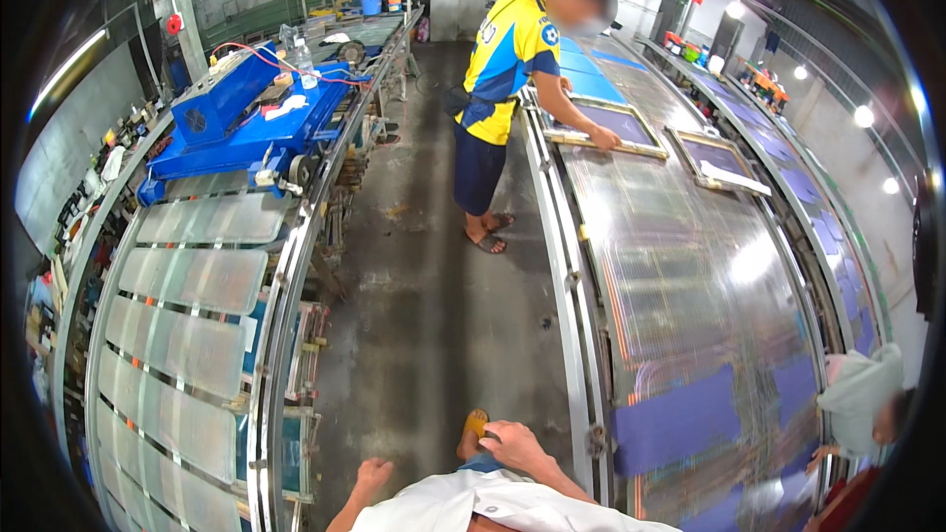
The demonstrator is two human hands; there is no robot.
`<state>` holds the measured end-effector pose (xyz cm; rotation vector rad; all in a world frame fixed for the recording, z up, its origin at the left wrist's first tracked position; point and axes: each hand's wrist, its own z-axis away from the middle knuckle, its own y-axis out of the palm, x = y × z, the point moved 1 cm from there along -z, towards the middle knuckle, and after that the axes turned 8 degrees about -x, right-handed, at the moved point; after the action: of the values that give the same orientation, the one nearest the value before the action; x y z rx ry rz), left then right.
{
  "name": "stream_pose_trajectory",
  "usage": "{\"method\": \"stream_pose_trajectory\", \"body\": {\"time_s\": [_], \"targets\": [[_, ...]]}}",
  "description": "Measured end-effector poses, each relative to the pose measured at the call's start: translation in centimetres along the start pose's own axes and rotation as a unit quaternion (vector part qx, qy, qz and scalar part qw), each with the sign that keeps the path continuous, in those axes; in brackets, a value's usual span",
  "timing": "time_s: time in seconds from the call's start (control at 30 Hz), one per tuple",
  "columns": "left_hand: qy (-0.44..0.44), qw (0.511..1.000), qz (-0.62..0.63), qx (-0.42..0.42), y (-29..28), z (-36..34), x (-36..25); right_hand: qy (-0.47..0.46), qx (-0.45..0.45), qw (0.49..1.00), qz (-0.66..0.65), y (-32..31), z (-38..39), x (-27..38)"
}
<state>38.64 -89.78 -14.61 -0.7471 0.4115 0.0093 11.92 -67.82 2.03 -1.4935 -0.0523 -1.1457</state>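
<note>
While hands [514, 445] hover, rightmost person [862, 402] cropped

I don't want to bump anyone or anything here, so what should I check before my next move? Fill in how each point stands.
1. Hands clear of the tables: ok. The left hand and right hand are in front of the body, between the left table and right table.
2. Hands empty: cannot tell. The palms are hidden.
3. Aisle free of people ahead: not ok. A co-worker stands along its right side.
4. Framed screen free: not ok. The co-worker's hand is on it.
5. Blue machine switched off: cannot tell.
</note>
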Motion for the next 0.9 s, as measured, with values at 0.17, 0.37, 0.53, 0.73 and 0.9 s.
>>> {"method": "stream_pose_trajectory", "body": {"time_s": [0.17,0.37,0.53,0.73,0.9], "targets": [[0.099,0.976,-0.193,-0.017,-0.3,-5.0,5.3,-0.073,0.043,0.995,0.054,-3.7,-12.3,-0.5],[-0.090,0.995,0.022,0.037,-2.1,-10.7,-0.1,-0.073,-0.019,0.996,0.038,-9.7,-24.9,1.6],[-0.058,0.995,0.054,0.068,-4.3,-20.3,-7.0,-0.004,0.021,0.997,0.067,-9.6,-32.3,0.0],[-0.095,0.967,0.206,0.112,-13.9,-32.3,-21.0,0.099,0.028,0.994,0.024,-9.2,-37.8,0.0],[-0.053,0.954,0.293,0.023,-18.8,-40.4,-30.4,0.116,0.011,0.993,-0.001,-11.4,-44.2,0.1]]}}
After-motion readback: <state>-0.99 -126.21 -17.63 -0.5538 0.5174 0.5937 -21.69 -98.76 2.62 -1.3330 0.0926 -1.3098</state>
